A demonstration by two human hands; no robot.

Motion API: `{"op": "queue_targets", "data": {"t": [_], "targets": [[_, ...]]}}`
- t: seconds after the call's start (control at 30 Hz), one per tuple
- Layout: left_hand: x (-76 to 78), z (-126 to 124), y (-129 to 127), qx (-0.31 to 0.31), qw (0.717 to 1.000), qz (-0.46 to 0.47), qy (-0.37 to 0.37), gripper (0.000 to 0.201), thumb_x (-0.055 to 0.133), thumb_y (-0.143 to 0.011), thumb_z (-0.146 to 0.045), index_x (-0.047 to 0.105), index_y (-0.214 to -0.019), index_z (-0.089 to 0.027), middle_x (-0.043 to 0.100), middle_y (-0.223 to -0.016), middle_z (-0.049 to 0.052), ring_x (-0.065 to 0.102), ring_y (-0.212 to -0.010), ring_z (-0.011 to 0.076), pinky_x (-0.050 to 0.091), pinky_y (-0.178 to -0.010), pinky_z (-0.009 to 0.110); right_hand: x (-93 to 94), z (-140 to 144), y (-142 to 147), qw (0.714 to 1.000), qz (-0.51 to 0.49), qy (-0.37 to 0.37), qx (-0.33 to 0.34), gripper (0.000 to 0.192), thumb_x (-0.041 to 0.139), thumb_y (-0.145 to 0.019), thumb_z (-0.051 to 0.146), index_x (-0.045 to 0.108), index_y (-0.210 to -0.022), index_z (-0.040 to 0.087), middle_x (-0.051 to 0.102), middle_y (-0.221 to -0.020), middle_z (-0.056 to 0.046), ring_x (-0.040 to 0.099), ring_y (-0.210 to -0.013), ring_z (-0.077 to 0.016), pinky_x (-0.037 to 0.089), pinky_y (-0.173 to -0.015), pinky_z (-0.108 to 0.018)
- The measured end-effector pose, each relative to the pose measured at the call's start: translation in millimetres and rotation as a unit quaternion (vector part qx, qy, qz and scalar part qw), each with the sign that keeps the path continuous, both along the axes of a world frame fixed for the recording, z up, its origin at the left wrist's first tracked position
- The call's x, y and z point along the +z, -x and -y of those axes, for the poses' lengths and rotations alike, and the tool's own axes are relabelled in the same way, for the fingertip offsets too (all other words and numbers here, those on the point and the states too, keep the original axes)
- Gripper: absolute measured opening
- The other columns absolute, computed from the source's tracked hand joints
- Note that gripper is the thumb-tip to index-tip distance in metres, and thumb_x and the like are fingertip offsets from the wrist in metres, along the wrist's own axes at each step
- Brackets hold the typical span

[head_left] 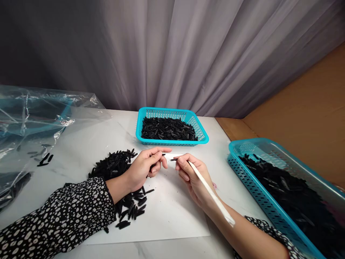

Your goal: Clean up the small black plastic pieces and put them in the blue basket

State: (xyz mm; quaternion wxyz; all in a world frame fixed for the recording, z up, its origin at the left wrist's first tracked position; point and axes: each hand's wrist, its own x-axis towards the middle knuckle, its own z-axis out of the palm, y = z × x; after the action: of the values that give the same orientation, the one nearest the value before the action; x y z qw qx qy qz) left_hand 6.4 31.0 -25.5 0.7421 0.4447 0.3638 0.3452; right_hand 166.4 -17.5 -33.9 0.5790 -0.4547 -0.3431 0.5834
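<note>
The left hand (144, 167) pinches a small black plastic stick (163, 154) whose tip pokes out past thumb and forefinger; the right hand (192, 176) grips a long white pen-like tool (210, 192), its dark tip (174, 159) just beside that stick; a loose heap of black pieces (118, 172) lies under the left wrist on a white paper sheet (167, 212); the small turquoise mesh basket (201, 135) behind holds more black pieces; the larger turquoise basket (258, 194) at right likewise.
</note>
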Motion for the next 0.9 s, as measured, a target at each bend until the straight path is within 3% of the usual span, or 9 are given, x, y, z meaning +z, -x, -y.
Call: {"op": "queue_targets", "data": {"t": [0.17, 0.37, 0.63, 0.9], "targets": [[-1.3, 1.1, -0.2, 0.000, 1.000, 0.011, -0.007, 0.031, 0.072, -0.080, -0.040, 0.056, -0.095, -0.017, 0.070, -0.077, 0.003, 0.031, -0.044, 0.0035, 0.015, -0.042, 0.021, -2.3, 0.4, -2.1, 1.000, -0.004, 0.005, 0.020, 0.037, 0.076, -0.077, 0.049, 0.060, -0.064, 0.018, 0.045, -0.055, 0.005, 0.021, -0.048, -0.0073, 0.017, -0.046, -0.024], [-1.9, 1.4, -0.9, 0.001, 0.999, -0.002, -0.036, 0.034, 0.077, -0.077, -0.041, 0.052, -0.079, -0.017, 0.072, -0.076, 0.003, 0.031, -0.044, 0.0028, 0.019, -0.042, 0.020, -3.9, -0.2, -2.7, 0.999, -0.023, 0.016, 0.030, 0.038, 0.076, -0.077, 0.049, 0.059, -0.064, 0.017, 0.045, -0.055, 0.005, 0.021, -0.048, -0.0068, 0.016, -0.046, -0.023], [-0.3, 0.9, 0.1, -0.003, 1.000, -0.006, -0.014, 0.030, 0.077, -0.075, -0.035, 0.055, -0.081, -0.015, 0.074, -0.080, 0.007, 0.030, -0.044, 0.0023, 0.016, -0.043, 0.020, -5.3, -0.2, -2.5, 0.999, -0.032, 0.016, 0.028, 0.036, 0.075, -0.079, 0.046, 0.058, -0.064, 0.018, 0.046, -0.055, 0.005, 0.021, -0.047, -0.0066, 0.016, -0.043, -0.022], [-5.5, 0.8, -1.2, 0.005, 0.999, -0.016, -0.045, 0.032, 0.076, -0.076, -0.039, 0.057, -0.090, -0.017, 0.073, -0.079, 0.005, 0.032, -0.044, 0.0032, 0.020, -0.043, 0.020, -5.5, -2.4, -3.5, 0.997, -0.072, -0.002, 0.025, 0.025, 0.063, -0.081, 0.043, 0.061, -0.072, 0.020, 0.061, -0.065, 0.000, 0.027, -0.042, -0.0071, 0.010, -0.036, -0.022]]}}
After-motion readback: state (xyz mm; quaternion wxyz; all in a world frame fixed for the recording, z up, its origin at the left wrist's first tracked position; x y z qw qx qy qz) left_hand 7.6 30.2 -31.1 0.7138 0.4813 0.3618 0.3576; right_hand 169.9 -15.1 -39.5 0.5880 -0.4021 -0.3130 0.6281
